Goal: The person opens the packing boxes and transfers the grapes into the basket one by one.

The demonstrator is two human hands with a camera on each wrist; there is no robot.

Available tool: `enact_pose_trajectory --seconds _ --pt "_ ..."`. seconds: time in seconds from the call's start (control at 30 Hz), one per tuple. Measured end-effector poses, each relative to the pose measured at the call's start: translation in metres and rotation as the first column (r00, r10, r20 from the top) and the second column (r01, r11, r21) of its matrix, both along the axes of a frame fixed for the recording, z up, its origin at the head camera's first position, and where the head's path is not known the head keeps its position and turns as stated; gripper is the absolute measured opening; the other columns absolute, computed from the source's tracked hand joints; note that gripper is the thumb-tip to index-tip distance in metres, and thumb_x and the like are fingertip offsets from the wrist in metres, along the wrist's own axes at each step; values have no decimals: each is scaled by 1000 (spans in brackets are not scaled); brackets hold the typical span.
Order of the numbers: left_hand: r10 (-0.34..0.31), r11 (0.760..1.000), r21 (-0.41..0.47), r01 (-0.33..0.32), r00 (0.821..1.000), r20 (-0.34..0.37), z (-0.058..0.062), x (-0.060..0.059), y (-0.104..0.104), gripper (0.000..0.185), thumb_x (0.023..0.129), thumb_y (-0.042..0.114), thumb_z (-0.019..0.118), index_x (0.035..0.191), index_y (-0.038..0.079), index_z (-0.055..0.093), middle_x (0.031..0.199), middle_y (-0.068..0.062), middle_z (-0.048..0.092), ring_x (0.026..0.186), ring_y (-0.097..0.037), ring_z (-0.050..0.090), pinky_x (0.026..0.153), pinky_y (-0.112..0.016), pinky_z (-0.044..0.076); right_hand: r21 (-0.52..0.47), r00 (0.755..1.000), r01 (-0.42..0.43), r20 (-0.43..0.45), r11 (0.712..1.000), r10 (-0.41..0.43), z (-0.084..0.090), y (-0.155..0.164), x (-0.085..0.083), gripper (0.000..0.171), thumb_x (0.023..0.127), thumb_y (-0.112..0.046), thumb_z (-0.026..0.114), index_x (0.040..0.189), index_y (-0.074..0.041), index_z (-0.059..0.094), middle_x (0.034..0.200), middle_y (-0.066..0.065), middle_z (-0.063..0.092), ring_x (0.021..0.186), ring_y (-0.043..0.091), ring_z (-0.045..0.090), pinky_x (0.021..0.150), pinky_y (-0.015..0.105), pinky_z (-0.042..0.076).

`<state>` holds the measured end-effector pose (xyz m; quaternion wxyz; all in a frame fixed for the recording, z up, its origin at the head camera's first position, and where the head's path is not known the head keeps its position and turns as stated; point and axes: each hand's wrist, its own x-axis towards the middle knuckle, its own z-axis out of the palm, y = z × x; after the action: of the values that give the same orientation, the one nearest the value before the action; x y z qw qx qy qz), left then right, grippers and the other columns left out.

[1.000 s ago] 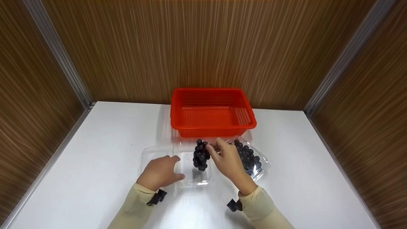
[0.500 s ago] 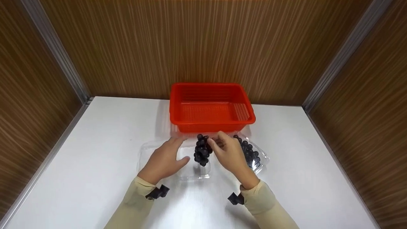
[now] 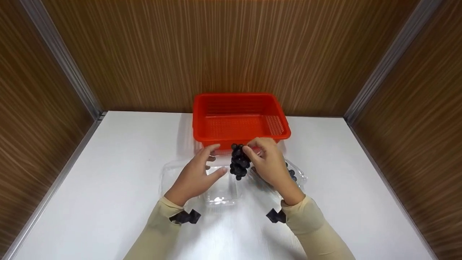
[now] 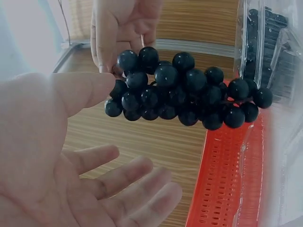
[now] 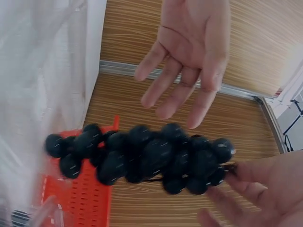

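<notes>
Nearest you, two cream sleeves reach forward over a white table [image 3: 108, 180]; a dark strap sits at each wrist.

Just beyond the sleeves lies an open clear plastic box [image 3: 220, 195], its tray and lid flat on the table; the tray looks empty, though glare hides part of it.

Your left hand [image 3: 195, 177] hovers over that box with fingers straight and spread, palm turned toward the fruit, holding nothing; in the left wrist view the thumb [image 4: 80, 90] comes close to the bunch, and whether it touches cannot be told.

Your right hand [image 3: 270, 162] pinches the stem end of a bunch of dark grapes [image 3: 239, 162] between thumb and fingertips; the bunch hangs free in the air, between your two hands, above the far edge of the clear box and just short of the basket.

Under your right hand, mostly hidden, is a second clear box with more dark grapes [image 3: 291, 174] inside.

Farthest away stands a red plastic basket [image 3: 278, 134] against the brown wood-grain wall, with nothing in it.

To handle this well, in my judgement: keep the pinch on the stem and not on the berries, since single grapes may pull loose; bring the open left palm under the bunch to catch any swing; move slowly and level; lower the bunch instead of dropping it.
</notes>
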<state>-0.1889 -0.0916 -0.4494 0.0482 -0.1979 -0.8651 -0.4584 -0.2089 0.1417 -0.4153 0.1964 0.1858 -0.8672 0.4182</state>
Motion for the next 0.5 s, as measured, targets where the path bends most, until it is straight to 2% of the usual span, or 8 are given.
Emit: enact_pose_trajectory --seconds 0.07,0.13,0.3,0.5 --pt "1 1000 7 -1 1000 14 1 0 1 70 96 39 73 155 20 42 147 -1 54 127 -22 58 101 -43 54 6 1000 17 -11 1000 -17 3 0 0 7 94 -16 77 91 -10 75 88 2 67 87 20 56 76 34 45" --pt "-5 1000 17 5 1000 27 1 0 2 71 95 38 74 156 20 41 149 -3 52 128 -24 57 102 -46 53 -27 1000 8 14 1000 -8 6 0 0 7 95 -14 76 91 -9 73 83 2 66 81 20 56 72 32 44" --pt "0 1000 21 -1 999 53 5 2 4 72 95 41 73 156 23 40 152 -3 49 130 -24 56 104 -45 52 -180 993 -46 99 983 65 11 2 0 8 97 -8 72 91 -7 68 76 3 65 71 17 59 63 24 50" --pt "56 998 -33 -57 998 -17 9 3 7 73 95 43 73 156 22 40 144 -1 53 129 -19 54 102 -41 52 -244 994 -77 52 967 92 19 5 -2 7 98 -6 70 93 -3 66 80 6 67 75 17 60 67 22 50"
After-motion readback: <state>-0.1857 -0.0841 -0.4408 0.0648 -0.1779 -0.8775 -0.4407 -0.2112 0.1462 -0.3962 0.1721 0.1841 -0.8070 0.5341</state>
